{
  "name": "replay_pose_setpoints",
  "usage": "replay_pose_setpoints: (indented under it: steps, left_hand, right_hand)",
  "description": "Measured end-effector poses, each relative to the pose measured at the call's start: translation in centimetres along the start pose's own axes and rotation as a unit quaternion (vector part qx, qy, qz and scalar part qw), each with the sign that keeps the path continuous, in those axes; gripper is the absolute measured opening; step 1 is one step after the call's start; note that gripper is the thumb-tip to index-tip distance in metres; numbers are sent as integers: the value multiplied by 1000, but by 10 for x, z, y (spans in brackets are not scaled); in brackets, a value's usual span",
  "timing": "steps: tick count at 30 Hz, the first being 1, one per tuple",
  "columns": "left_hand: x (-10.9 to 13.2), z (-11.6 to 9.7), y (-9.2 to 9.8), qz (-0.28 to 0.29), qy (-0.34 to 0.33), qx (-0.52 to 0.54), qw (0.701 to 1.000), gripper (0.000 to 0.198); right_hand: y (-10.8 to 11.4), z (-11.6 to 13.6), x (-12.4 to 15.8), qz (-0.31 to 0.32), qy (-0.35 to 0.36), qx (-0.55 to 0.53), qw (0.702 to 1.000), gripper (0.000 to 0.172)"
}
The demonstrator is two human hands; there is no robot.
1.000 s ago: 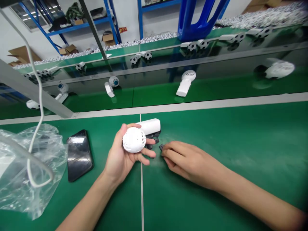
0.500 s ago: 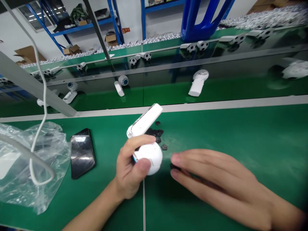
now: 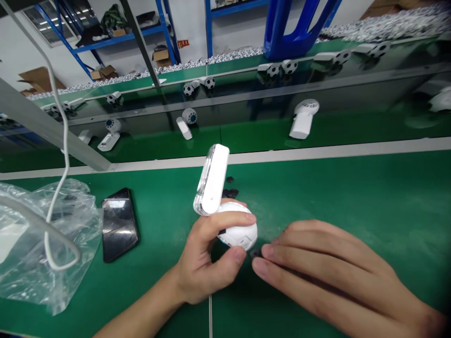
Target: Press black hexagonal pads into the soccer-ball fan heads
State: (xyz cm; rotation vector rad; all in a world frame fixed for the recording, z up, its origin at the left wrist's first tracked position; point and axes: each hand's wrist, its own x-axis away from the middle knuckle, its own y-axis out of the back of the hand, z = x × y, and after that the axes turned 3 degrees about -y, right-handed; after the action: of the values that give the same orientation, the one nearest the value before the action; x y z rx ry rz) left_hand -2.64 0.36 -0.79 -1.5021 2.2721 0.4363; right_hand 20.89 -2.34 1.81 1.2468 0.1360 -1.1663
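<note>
My left hand (image 3: 211, 263) is closed around the ball-shaped head of a white folding device (image 3: 239, 230), thumb below and index finger above. The device's long bar-shaped part (image 3: 213, 178) points up and away, with a clear edge along its left side. Close by on the right, the fingertips of my right hand (image 3: 324, 272) pinch a small black piece (image 3: 255, 252), just beside the ball and slightly below it. Several loose black pentagon pieces (image 3: 230, 193) lie on the green table behind the device, partly hidden by it and my left hand.
A black phone (image 3: 120, 225) and a clear plastic bag (image 3: 70, 244) lie at the left, with a white cable (image 3: 66, 155) hanging over the bag. Beyond the table's pale edge, a green conveyor belt (image 3: 253, 131) carries similar white devices (image 3: 304, 119). A blue stool (image 3: 299, 33) stands behind.
My left hand has moved right and turned the device, so its bar stands more upright and the ball's slotted side shows. My right hand's black piece is now closer to the ball.
</note>
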Motion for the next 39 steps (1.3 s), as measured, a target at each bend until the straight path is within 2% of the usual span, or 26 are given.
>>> replay_pose_setpoints:
  steps: [2, 4, 6, 9, 12, 18, 23, 24, 26, 28, 31, 35, 37, 39]
  left_hand:
    - [0, 0, -1, 7, -14, -13, 1000, 43]
    - [-1, 0, -2, 8, -29, -31, 999, 44]
    - [-1, -1, -3, 8, -34, -42, 999, 44]
    - [-2, -2, -3, 13, -27, -44, 999, 44]
    - [-3, -3, -2, 22, -21, -47, 998, 46]
    - [-6, -6, -4, 38, -28, -59, 997, 50]
    - [-4, -4, -7, 39, -16, -45, 998, 50]
    - [-3, -3, -7, 29, -5, -39, 999, 47]
    - [-1, -2, -8, 1, 11, -35, 999, 41]
    - [1, -2, -8, -11, 15, -40, 999, 39]
    - [2, -2, -10, 0, 11, -43, 999, 40]
    - [1, -2, -10, 15, -20, -53, 998, 40]
    - [0, -2, -9, 20, -40, -72, 996, 37]
    - [1, -2, -11, 23, -44, -76, 996, 35]
  right_hand:
    - [3, -5, -9, 17, -8, -44, 999, 47]
    - [1, -8, -17, 20, -50, -111, 992, 45]
    - [-3, -9, -21, -1, -108, -187, 976, 42]
    - [-8, -8, -22, -28, -176, -265, 948, 27]
    - [-7, -7, -22, -12, -179, -259, 949, 19]
    - [-4, -9, -24, -6, -163, -242, 956, 22]
    - [-11, -7, -18, 4, -226, -276, 934, 19]
    - [-13, -6, -16, -1, -245, -293, 924, 22]
    - [-18, -4, -15, -17, -283, -348, 894, 38]
    - [-21, -4, -16, -7, -320, -420, 849, 57]
    - [-23, -4, -18, 44, -371, -511, 774, 71]
    - [-22, -3, -22, 83, -412, -600, 681, 66]
    - [-22, -1, -24, 84, -423, -613, 662, 58]
    - [-21, 1, -25, 76, -426, -604, 670, 53]
